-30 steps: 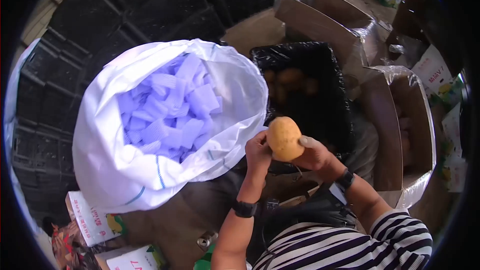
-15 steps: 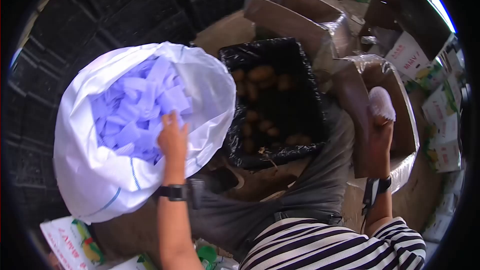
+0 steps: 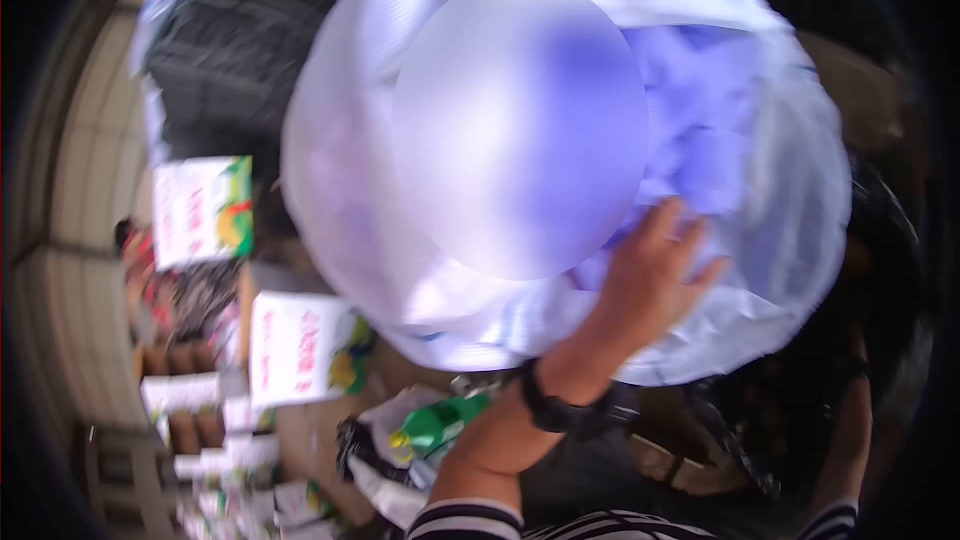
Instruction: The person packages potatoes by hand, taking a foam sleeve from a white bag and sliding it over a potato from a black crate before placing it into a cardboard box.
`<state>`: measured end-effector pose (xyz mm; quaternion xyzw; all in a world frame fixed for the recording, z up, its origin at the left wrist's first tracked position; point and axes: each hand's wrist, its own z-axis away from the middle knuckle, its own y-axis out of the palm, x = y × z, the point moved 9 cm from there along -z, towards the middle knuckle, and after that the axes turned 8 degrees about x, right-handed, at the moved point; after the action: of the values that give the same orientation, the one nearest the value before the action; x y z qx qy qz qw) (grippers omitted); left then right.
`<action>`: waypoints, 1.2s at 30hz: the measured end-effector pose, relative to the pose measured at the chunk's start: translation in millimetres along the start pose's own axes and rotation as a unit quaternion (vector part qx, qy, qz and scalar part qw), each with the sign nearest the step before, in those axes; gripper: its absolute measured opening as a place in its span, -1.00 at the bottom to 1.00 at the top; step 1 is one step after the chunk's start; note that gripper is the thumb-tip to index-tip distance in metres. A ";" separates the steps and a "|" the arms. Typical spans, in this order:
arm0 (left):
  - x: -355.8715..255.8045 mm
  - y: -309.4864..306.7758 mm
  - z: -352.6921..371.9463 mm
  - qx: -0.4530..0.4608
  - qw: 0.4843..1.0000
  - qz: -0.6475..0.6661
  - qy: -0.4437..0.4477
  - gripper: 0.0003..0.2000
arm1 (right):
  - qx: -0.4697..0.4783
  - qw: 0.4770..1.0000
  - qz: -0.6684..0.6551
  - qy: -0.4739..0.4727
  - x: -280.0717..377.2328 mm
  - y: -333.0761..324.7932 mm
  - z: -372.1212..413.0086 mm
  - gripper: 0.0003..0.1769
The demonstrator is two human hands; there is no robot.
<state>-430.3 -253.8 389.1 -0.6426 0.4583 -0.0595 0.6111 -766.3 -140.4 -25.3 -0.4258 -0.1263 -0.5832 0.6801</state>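
Observation:
My left hand [image 3: 650, 280] reaches into the big white sack [image 3: 340, 190], which fills most of the view. Its fingers are spread over the purple foam sleeves [image 3: 710, 130] just inside the near rim, and I cannot see anything gripped in them. A black watch [image 3: 560, 410] sits on that wrist. The whole picture is smeared by motion, and a pale blurred oval covers the middle of the sack. My right forearm [image 3: 850, 420] shows dimly at the right edge; the hand itself is out of sight.
White printed cartons [image 3: 205, 210] [image 3: 300, 345] stand to the left of the sack. A green bottle [image 3: 440, 420] lies below it near my arm. Black crates [image 3: 220, 50] are stacked behind. Part of another person [image 3: 135, 240] shows at the far left.
The view has swung left and closer to the sack. The black bin, the cardboard boxes and my right hand with the wrapped fruit have left the view. My left hand stays in the foam sleeves.

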 end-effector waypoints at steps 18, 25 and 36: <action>-64.3 17.6 -2.6 -0.017 0.987 0.105 0.122 -0.65 | 0.108 0.944 -0.306 -0.050 -10.9 58.2 29.6 -0.44; -72.6 33.2 -7.1 0.052 0.985 0.082 0.145 -0.59 | 0.118 0.896 -0.423 -0.068 -6.3 39.2 21.5 -0.45; -90.2 35.6 -12.7 0.045 0.979 0.071 0.186 -0.66 | 0.117 0.790 -0.602 -0.019 -58.2 22.9 88.4 -0.48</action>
<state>-508.5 -197.5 405.9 -0.5578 0.6057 -0.1551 0.5458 -733.7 -37.2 -20.6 -0.1921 -0.4373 -0.8471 0.2330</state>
